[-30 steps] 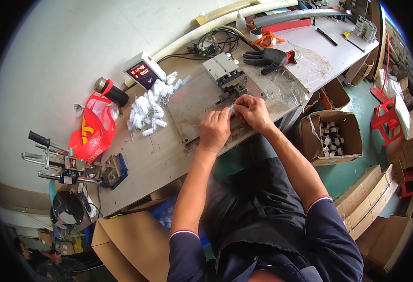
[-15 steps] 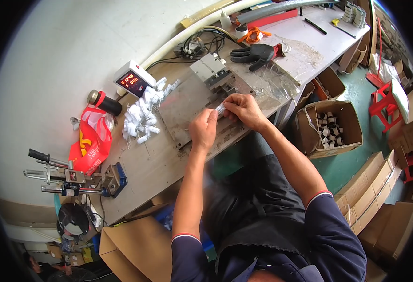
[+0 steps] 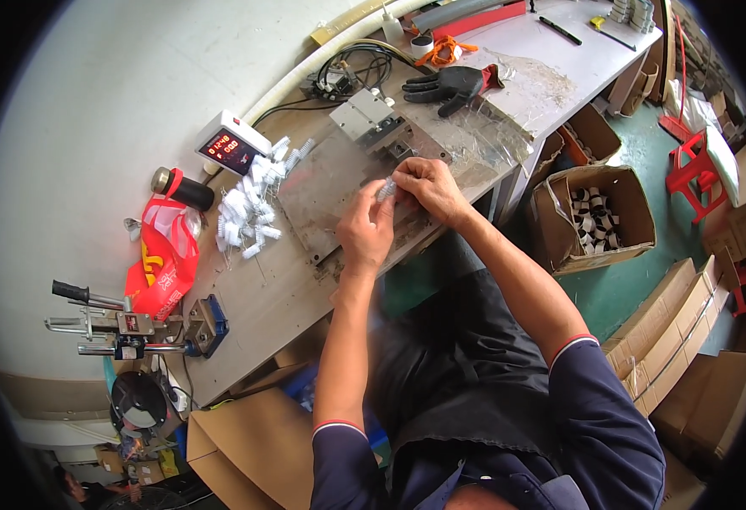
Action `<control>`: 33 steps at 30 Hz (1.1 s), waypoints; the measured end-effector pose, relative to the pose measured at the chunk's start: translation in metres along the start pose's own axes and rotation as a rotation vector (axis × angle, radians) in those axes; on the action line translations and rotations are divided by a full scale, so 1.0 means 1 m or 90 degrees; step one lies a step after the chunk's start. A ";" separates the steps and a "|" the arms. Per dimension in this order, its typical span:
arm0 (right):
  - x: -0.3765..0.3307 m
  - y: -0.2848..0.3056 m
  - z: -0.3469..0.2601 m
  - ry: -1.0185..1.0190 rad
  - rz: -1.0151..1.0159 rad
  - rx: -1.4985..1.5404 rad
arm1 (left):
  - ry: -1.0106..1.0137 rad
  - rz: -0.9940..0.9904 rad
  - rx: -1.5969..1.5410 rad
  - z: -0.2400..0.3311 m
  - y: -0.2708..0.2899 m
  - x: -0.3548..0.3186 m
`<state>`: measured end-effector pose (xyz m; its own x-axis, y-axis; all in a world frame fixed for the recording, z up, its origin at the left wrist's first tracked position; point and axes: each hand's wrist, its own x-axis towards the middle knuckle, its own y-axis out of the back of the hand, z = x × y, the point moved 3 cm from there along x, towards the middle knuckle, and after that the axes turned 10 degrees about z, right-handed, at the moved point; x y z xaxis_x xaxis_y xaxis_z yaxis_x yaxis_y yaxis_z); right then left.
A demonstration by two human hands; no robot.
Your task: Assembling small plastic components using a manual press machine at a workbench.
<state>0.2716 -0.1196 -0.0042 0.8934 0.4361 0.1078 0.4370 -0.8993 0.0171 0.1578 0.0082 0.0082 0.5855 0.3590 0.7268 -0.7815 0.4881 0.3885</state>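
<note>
Between my two hands is a small white wire-stemmed brush [image 3: 387, 189] with ribbed bristles. My left hand [image 3: 364, 228] has its thumb and fingers closed round one end of it. At the other end, my right hand [image 3: 432, 191] pinches with thumb and forefinger; the tip of that end is hidden by the fingers. Both hands are above the near edge of a flat metal plate [image 3: 318, 204], just short of a metal clamping fixture [image 3: 400, 146]. To the left of the plate lies a loose pile of similar white brushes [image 3: 250, 204], some with thin wire stems showing.
A counter box with red digits [image 3: 230, 146] stands behind the pile, near a black flask [image 3: 182, 189] and red bag [image 3: 165, 263]. A lever press [image 3: 135, 327] sits at the left end. A black glove [image 3: 451, 87] lies beyond the fixture. Cartons [image 3: 594, 221] stand on the floor right.
My hands have shifted slightly, and the brush between them is tilted more upright. The whole view has moved a little. My left fingers look more spread around the brush.
</note>
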 end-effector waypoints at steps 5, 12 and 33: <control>0.000 0.001 0.000 0.003 0.015 -0.007 | -0.040 -0.016 0.056 0.000 -0.005 -0.004; -0.004 -0.003 0.000 0.037 0.008 -0.024 | 0.014 0.019 0.018 -0.004 -0.003 -0.007; -0.001 0.004 0.002 0.009 -0.037 0.065 | -0.191 0.027 0.157 0.012 -0.005 -0.010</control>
<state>0.2726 -0.1235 -0.0058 0.8651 0.4861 0.1237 0.4968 -0.8644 -0.0776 0.1533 -0.0071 0.0061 0.4910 0.1086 0.8644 -0.8534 0.2592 0.4522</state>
